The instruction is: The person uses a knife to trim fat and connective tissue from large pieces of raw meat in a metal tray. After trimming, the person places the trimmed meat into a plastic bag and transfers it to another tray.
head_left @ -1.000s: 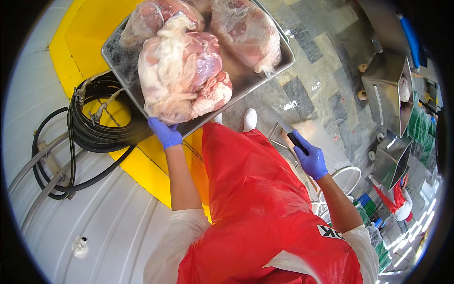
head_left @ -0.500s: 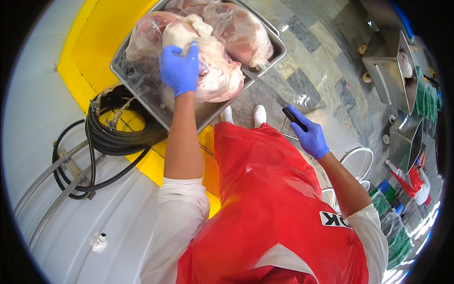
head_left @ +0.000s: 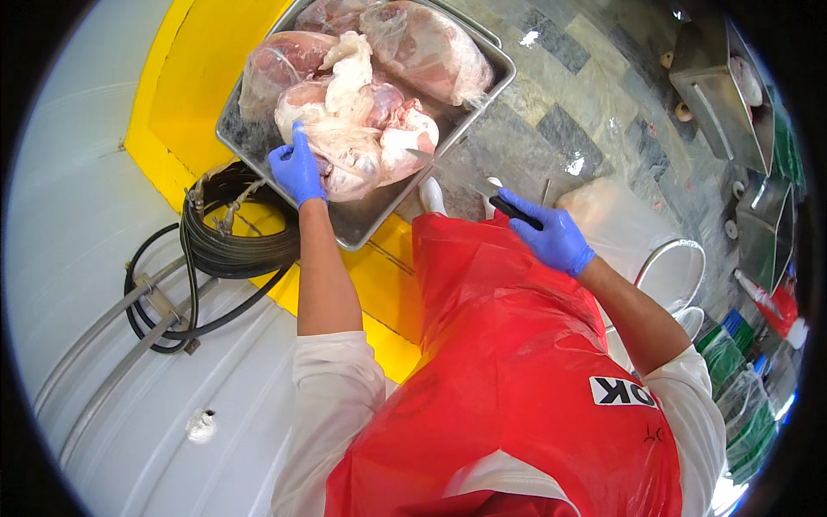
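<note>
A large pale, fatty piece of raw meat (head_left: 345, 146) lies in the metal tray (head_left: 360, 231), on top of other meat. My left hand (head_left: 298, 169), in a blue glove, is closed at the near left edge of this piece; its fingertips are partly hidden against the meat. In my right hand (head_left: 551, 234), also gloved in blue, is a knife (head_left: 519, 212) held by its black handle. The blade points left, with its tip close to the right side of the meat. Whether the tip touches it I cannot tell.
Pink meat pieces in clear plastic (head_left: 431, 47) fill the tray's far part. A yellow structure (head_left: 185, 73) stands left of the tray, with a coiled black hose (head_left: 237, 250) nearby. White round containers (head_left: 672, 267) stand at the right. Metal bins (head_left: 724, 95) sit farther right.
My left hand has come down from the top of the meat to its near left edge. The meat looks folded differently. My right hand has swung the knife left toward the tray.
</note>
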Motion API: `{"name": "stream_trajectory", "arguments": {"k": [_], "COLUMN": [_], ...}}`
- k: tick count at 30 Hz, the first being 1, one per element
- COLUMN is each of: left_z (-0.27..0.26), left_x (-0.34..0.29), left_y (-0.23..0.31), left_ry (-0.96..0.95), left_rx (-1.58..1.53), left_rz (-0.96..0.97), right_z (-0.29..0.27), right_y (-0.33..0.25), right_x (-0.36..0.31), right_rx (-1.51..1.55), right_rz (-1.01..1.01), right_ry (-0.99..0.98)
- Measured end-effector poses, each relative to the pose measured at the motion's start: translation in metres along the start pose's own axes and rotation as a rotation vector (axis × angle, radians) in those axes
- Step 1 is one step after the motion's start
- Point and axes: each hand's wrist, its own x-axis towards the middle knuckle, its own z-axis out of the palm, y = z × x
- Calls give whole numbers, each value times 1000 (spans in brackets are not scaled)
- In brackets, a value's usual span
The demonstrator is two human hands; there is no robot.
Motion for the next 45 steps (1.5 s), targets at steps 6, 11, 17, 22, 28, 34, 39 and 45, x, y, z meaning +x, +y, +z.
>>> {"name": "stream_trajectory", "arguments": {"k": [6, 11, 17, 22, 28, 34, 39, 45], "left_z": [-32, -59, -85, -109, -60, -41, -49, -25], "left_x": [9, 0, -16, -49, -58, -48, -50, -39], "left_y": [-52, -130, -167, -169, -188, -203, -155, -42], "left_ry": [-1, 60, -149, -174, -284, -426, -273, -146], "left_rx": [-116, -484, -609, -878, -1206, -1107, -1114, -666], "left_rz": [-111, -299, -336, -630, -747, -511, -769, -595], "right_z": [9, 20, 31, 29, 22, -9, -27, -30], "right_y": [0, -6, -15, -23, -25, 13, 72, 88], "right_x": [38, 52, 48, 48, 44, 17, -14, -12], "right_rx": [-227, -440, -544, -556, -467, -269, -44, 152], "right_rz": [-59, -96, -82, 4, 30, 39, 47, 58], "right_ry": [38, -11, -47, -80, -109, 25, 194, 184]}}
